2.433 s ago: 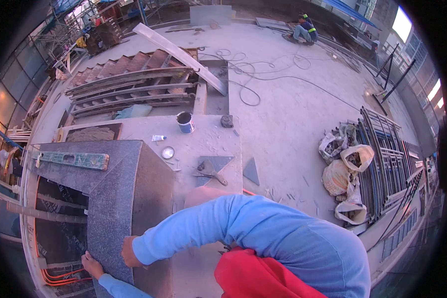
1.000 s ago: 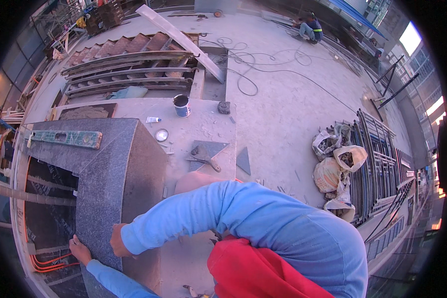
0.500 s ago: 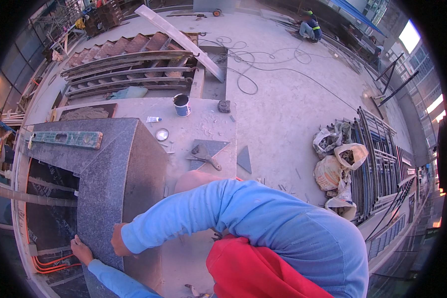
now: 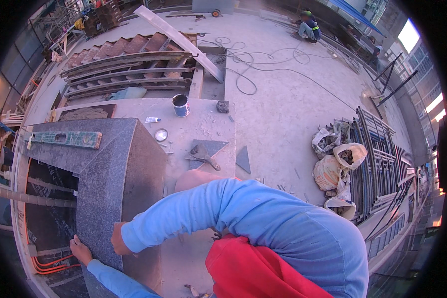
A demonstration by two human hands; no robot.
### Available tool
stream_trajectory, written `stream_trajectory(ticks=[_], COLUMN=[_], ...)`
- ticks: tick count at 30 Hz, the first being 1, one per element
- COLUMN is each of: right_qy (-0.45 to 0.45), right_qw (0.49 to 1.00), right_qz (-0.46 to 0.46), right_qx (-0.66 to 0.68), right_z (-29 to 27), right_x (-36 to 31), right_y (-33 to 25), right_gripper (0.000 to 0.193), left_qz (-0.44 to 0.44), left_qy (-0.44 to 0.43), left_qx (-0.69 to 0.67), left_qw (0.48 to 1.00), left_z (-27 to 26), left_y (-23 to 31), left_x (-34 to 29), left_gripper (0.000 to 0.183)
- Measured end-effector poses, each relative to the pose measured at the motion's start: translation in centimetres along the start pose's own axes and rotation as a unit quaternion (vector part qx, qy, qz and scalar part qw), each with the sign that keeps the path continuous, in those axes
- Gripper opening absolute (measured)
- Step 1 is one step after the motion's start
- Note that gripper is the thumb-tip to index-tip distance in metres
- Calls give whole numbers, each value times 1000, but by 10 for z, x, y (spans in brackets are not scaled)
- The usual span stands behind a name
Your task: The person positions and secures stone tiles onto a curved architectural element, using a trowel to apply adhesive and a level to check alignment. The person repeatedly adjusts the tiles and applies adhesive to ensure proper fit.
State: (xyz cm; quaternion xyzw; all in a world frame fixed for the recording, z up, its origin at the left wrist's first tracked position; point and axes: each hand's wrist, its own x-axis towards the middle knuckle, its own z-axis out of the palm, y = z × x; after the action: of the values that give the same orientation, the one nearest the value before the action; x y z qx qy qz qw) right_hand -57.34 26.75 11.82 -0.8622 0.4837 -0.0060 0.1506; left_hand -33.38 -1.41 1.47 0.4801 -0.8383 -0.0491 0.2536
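A speckled dark grey stone slab (image 4: 102,184) tops a boxy structure at the left, with an open cavity beside it. At the slab's cavity-side edge, my left hand (image 4: 81,250) grips with bent fingers. My right hand (image 4: 119,240) is closed at the opposite edge, where the top meets the side panel (image 4: 143,174). What its fingers hold, if anything, is hidden. Both forearms wear light blue sleeves. A green spirit level (image 4: 64,139) lies on the slab's far part. Orange conduits (image 4: 52,268) run within the cavity next to my left hand.
Beyond the slab are an open can (image 4: 182,106), a tube (image 4: 153,119), a round lid (image 4: 161,134) and a scraper (image 4: 203,155) among stone offcuts. Filled sacks (image 4: 328,173) and stacked metal frames (image 4: 375,164) stand right. Cables (image 4: 253,69) cross the floor. A person (image 4: 309,27) crouches far off.
My hands stay in the same places on the slab. The view has shifted very slightly.
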Motion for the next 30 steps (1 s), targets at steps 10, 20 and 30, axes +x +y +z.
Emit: stream_trajectory(ticks=[10,20,30], right_qy=[14,11,11], right_qw=[1000,1000,1000], right_qz=[-7,-13,-9], right_qx=[-3,4,-5], right_z=[1,2,-1], right_x=[1,1,-2], right_y=[-1,1,-1], right_gripper=[40,40,41], left_qz=[-2,3,24], left_qy=[2,8,21], left_qx=[5,10,-1], left_qw=[1000,1000,999], left_z=[-3,-1,1], left_y=[4,1,-4], left_x=[-2,-2,-2], left_gripper=[40,40,41])
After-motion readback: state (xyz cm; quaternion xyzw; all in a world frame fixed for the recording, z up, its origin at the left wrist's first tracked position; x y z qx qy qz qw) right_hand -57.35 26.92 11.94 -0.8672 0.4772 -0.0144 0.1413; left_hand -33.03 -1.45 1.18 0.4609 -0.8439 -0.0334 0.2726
